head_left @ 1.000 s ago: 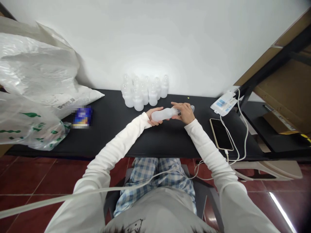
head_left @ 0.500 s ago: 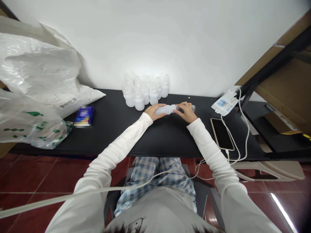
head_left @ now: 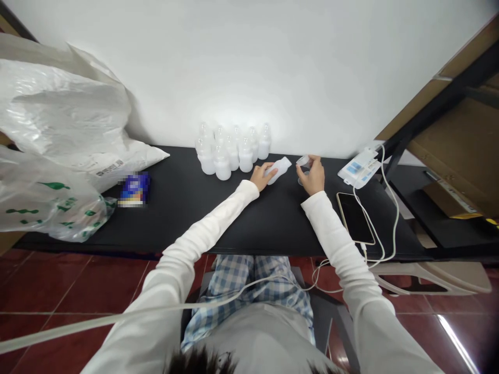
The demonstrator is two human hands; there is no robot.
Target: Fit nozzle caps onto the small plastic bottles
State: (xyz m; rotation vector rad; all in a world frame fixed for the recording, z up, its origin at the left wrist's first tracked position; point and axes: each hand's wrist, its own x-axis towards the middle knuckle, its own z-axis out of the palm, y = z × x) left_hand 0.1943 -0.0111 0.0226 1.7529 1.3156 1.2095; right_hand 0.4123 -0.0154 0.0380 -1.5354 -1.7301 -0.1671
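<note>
White bottle in one hand, clear cap piece in the other, just apart above the black table.
From my remote seat I saw the left hand [head_left: 260,177] wrapped around the white bottle [head_left: 277,171], which lay tilted, its neck slanting away toward the right hand [head_left: 315,176]. The right hand pinched the clear cap piece [head_left: 302,161] between thumb and fingers, near the bottle's neck but not touching it; a second clear piece [head_left: 300,181] showed just below, partly hidden by the thumb. I could not tell whether the bottle touched the black table [head_left: 175,202]. Behind the left hand, capped bottles [head_left: 223,167] stood upright, clustered near the wall [head_left: 249,62]. A phone [head_left: 355,218] lay to the right.
</note>
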